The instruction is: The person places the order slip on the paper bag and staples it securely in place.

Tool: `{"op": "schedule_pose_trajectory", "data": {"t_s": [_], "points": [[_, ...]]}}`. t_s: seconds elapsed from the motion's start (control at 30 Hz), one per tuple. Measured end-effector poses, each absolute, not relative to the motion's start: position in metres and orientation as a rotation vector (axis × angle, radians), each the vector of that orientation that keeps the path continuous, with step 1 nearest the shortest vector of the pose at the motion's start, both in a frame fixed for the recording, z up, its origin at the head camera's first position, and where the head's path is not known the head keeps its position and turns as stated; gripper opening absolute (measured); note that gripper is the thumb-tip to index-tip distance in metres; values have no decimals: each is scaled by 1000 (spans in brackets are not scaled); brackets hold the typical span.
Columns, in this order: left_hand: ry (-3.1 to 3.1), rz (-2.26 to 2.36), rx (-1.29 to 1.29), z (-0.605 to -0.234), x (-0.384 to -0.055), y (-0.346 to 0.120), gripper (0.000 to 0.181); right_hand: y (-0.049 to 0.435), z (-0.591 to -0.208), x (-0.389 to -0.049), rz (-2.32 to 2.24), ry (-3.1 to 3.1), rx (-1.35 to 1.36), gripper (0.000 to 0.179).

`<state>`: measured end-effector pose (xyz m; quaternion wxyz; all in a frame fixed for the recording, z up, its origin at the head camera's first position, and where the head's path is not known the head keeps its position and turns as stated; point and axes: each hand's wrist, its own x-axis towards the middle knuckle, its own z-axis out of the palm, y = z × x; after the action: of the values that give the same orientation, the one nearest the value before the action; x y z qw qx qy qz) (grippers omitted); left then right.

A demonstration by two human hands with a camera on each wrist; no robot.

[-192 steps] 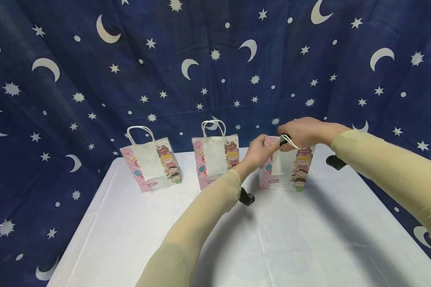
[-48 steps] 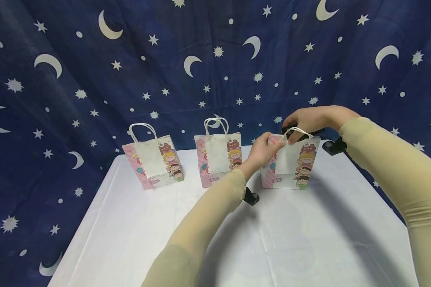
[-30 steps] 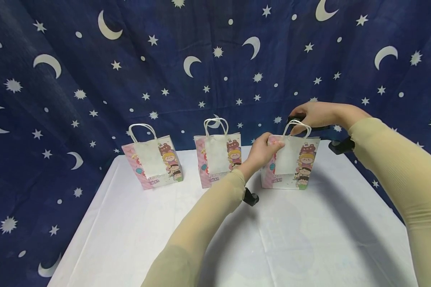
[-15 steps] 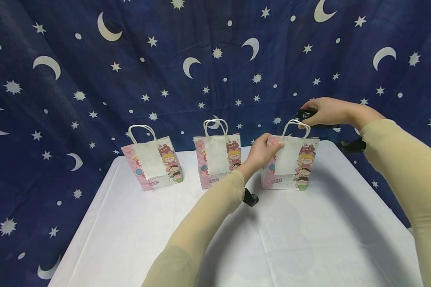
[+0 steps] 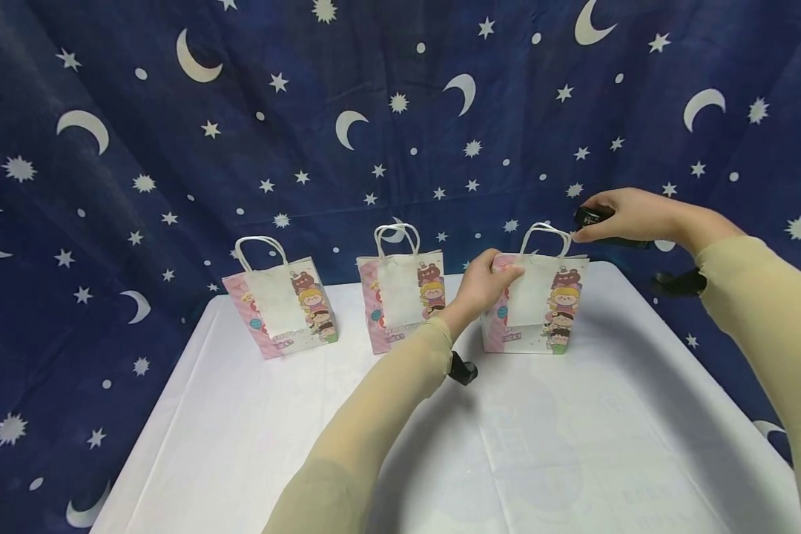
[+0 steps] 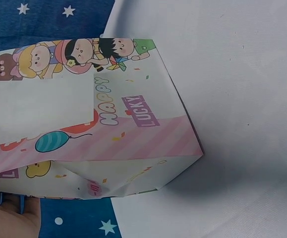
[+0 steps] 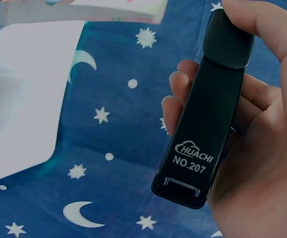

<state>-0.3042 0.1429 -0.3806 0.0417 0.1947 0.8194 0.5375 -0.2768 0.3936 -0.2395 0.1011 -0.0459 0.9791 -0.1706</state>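
On the right of the table stands a white and pink cartoon-print paper gift bag (image 5: pixel 532 297), its twisted handles upright. My left hand (image 5: pixel 483 283) pinches the upper left corner of this bag; in the left wrist view, fingers show behind the bag (image 6: pixel 128 99) and a thumb tip in front. Just right of the handles, my right hand (image 5: pixel 634 213) holds a black stapler (image 5: pixel 590 217) in the air. The right wrist view shows the stapler (image 7: pixel 198 119) lengthwise in the hand, marked "HUACHI NO.207", fingers curled round it.
Two matching gift bags stand to the left, one in the middle (image 5: pixel 400 293) and one at the far left (image 5: pixel 277 308). A white cloth covers the table (image 5: pixel 240 445). Behind it hangs a dark blue curtain (image 5: pixel 274 133) with moons and stars.
The stapler was at the bag's top edge; my right hand has lifted it off and carried it rightward. The bag's handles have sprung upright. My left hand has kept its grip on the corner.
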Motion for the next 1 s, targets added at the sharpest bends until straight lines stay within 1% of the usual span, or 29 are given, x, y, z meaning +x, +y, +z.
{"op": "schedule_pose_trajectory", "data": {"t_s": [0.3, 0.6, 1.0], "points": [[2509, 1649, 582, -382, -306, 142, 36, 412, -257, -263, -534, 2905, -129, 95], [2485, 1686, 592, -385, -308, 143, 26, 426, -284, -248, -593, 2884, -116, 94], [2486, 1675, 571, -383, -303, 145, 31, 445, -329, -225, -661, 2852, -121, 87]]}}
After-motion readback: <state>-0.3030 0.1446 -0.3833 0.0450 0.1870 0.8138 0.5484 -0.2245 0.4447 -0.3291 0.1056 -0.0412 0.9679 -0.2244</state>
